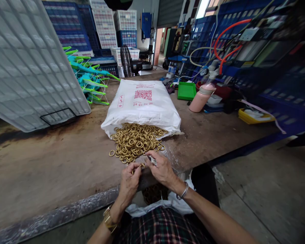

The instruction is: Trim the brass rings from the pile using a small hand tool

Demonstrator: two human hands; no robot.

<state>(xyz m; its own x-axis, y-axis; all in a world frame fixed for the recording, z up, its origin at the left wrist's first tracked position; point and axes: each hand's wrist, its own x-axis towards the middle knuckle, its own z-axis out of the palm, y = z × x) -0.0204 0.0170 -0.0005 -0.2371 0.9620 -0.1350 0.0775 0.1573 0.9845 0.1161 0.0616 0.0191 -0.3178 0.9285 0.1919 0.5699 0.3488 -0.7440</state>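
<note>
Off the desk [53, 159], by tugging the open sack [143, 114] beyond the grip, could spill the brass-coloured rings [132, 144] heaped between; by pinching slackly, could drop just one. Can count one desk, one sack, two hands, rings past counting. Pinching at least one ring [142, 165] in the left hand [129, 181]; holding something small and pale [153, 161] in the right hand [164, 171] (too hidden to name).

"What does the left hand [129, 181] hold?"
"A ring [142, 165], by the fingertips. The right hand [162, 170], close by, grips a small thing [153, 160], partly hidden."
"And the pile [134, 140] of rings?"
"At the mouth of a white bag [144, 110] on the worktop [53, 159]."
"Beyond, to the right?"
"A green tray [186, 90], a pink bottle [199, 100]."
</note>
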